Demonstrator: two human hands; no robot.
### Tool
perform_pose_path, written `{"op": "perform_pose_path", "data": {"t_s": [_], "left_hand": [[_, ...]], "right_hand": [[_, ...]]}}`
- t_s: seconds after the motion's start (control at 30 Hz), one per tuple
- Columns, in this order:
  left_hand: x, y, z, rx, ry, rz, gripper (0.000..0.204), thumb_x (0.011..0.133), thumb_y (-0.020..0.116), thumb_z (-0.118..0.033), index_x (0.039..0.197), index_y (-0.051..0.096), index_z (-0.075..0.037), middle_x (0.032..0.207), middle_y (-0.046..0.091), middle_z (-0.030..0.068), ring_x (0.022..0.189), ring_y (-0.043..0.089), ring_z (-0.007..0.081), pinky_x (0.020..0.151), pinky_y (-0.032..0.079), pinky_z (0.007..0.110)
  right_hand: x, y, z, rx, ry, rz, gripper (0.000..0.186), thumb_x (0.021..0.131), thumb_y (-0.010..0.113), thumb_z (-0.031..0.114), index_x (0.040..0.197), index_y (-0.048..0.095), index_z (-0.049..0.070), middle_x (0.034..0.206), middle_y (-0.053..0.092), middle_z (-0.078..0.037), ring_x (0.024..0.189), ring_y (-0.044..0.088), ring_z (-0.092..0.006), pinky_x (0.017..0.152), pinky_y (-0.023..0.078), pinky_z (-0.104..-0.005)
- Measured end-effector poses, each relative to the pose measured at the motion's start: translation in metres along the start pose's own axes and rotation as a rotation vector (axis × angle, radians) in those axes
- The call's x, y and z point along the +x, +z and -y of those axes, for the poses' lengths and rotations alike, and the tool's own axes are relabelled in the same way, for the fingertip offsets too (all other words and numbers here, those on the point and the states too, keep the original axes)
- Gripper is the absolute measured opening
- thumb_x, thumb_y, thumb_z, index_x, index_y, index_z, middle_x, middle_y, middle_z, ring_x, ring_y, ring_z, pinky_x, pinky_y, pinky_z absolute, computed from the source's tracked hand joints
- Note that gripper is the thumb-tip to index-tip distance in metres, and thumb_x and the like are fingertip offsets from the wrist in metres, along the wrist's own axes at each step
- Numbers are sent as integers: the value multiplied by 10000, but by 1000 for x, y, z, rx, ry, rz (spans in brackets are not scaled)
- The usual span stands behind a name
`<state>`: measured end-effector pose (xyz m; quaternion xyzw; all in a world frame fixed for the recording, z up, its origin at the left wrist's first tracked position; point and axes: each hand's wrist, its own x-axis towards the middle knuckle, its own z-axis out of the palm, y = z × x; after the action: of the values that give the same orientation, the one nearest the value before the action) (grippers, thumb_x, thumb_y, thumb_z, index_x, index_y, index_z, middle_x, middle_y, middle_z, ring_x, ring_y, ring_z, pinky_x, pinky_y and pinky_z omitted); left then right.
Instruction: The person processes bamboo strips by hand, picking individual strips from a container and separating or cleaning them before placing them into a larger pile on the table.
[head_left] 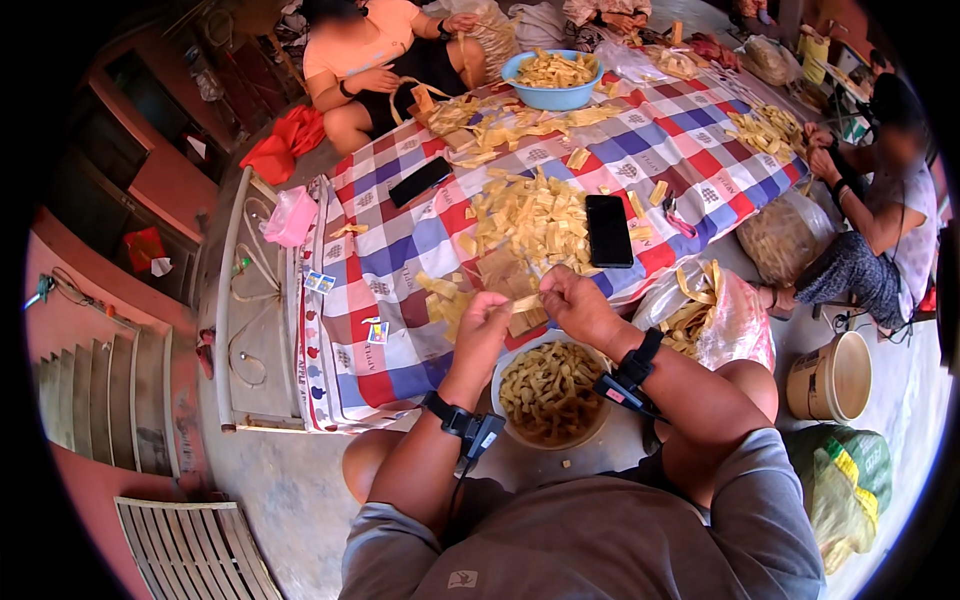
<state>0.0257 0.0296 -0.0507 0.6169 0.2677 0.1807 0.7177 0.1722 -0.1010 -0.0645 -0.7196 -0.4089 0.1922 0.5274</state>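
Observation:
Above the near edge of the checked cloth, my left hand [482, 325] and my right hand [583, 308] pinch a short, flat, pale-yellow strip [526, 303] between them. Its exact kind is not plain. Right below my hands stands a white bowl [497, 395] full of curled, yellow-brown pieces [552, 388] that look knotted. Just beyond my fingers lies a heap of cut yellow strips [530, 215]. A black phone [609, 232] rests against the heap's right side.
A second phone [420, 182], a pink container [290, 216] and a blue basin [555, 95] of strips sit on the checked cloth [375, 275]. Plastic bags [745, 335] and a bucket [830, 378] stand on the right. Two people work at the far left and right.

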Motion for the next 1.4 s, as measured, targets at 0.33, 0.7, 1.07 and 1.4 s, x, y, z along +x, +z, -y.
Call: {"op": "perform_pose_path", "data": {"t_s": [0.33,0.7,1.07,1.4], "left_hand": [[12,-5,18,88,36,-58,112,968,587,-143,1042,552,-67,740,532,-26,578,436,44,505,357,208],[20,-11,44,448,107,-116,143,947,574,-137,1058,560,-48,751,583,39,593,534,102,533,434,258],[-22,-13,-11,-241,-368,68,340,1011,494,-421,1102,534,-96,1004,677,153,911,680,287,797,520,398],[-93,-8,-31,512,95,167,231,978,597,-240,1040,644,-23,914,676,48,842,623,127,749,495,286]], "right_hand": [[10,13,-7,-167,-72,-98,163,905,566,165,1037,574,69,861,654,-252,850,624,-462,738,495,-520],[4,15,-15,-516,4,38,187,925,536,203,964,522,21,800,657,-272,780,643,-461,690,509,-541],[-21,-14,26,-175,-95,-102,181,896,632,106,1042,563,24,744,624,-140,690,623,-266,659,487,-370],[-69,-83,53,-260,-167,32,265,861,600,117,1112,583,33,945,652,-241,900,640,-413,765,510,-449]]}}
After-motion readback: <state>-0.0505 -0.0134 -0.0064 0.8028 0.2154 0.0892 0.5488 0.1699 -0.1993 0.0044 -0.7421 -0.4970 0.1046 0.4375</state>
